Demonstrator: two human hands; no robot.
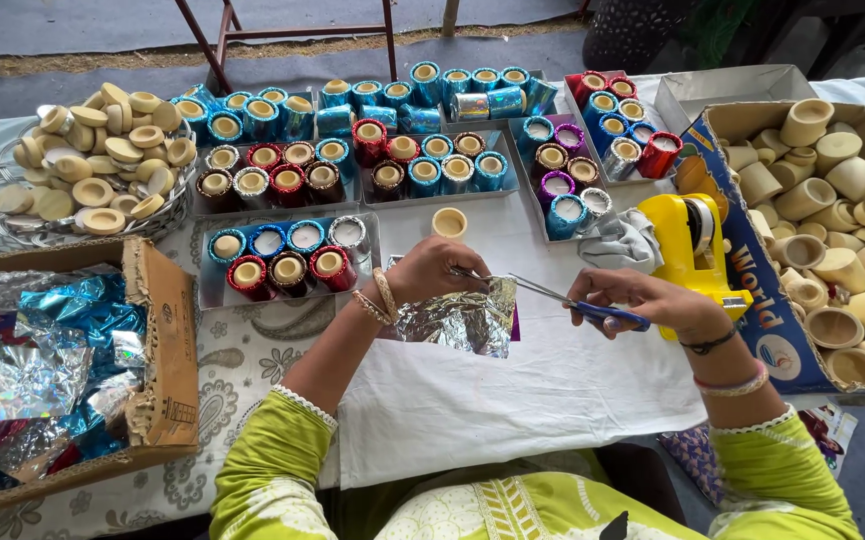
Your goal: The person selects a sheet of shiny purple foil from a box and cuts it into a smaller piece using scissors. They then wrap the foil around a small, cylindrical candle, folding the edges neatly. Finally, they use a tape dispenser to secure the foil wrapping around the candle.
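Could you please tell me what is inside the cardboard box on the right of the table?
The cardboard box holds plain beige cups, piled loosely; whatever lies beneath them is covered.

The left hand (432, 268) pinches a crinkled, glossy silver foil sheet (462, 320) that the right hand (652, 300) meets with bright metal scissors (552, 293), over a matt white cloth (512, 390), beside a shiny yellow plastic tape dispenser (692, 250) and rough brown cardboard boxes (157, 350).
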